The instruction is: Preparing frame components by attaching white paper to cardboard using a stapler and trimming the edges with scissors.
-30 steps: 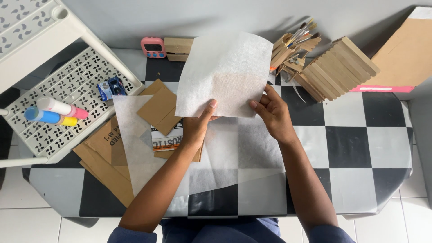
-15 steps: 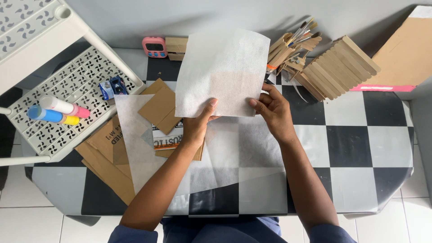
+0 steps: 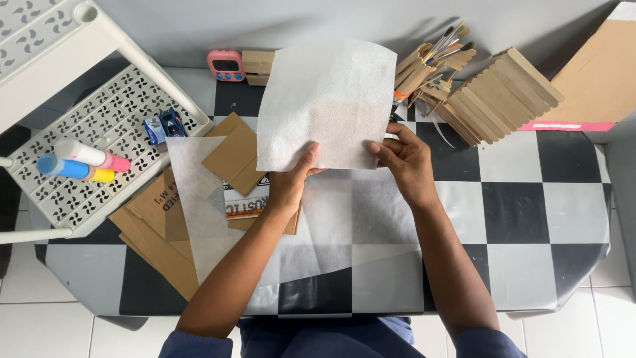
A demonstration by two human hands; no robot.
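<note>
1. The white paper sheet (image 3: 324, 99) is held up above the tabletop (image 3: 543, 199), in the upper centre of the frame. Its lower edge sits at both hands; the rest of the sheet rises away from them toward the top of the frame.
2. The left hand (image 3: 291, 182) grips the lower edge of the sheet near its middle. The thumb lies on the front face; the remaining fingers are behind the paper and cannot be seen. The grip reads as a pinch.
3. The right hand (image 3: 407, 159) grips the lower right corner of the sheet. Its fingers (image 3: 381, 147) are bunched together and pinch the paper edge.
4. The two hands are near each other, with the sheet stretched between them.
5. A second, translucent sheet (image 3: 218, 219) lies flat on the checkered black-and-white tabletop below the hands, at centre frame.
6. Brown cardboard pieces (image 3: 232, 156) lie under and beside the translucent sheet, left of the left hand.
7. A white perforated rack (image 3: 99, 126) occupies the upper left of the frame; it carries coloured glue bottles (image 3: 79, 160) and a small blue toy car (image 3: 171, 122).
8. A pink timer (image 3: 225, 65) sits at the top edge, left of the held sheet.
9. Wooden sticks (image 3: 490, 99) and brushes (image 3: 444, 46) lie at upper right, well apart from the right hand.
</note>
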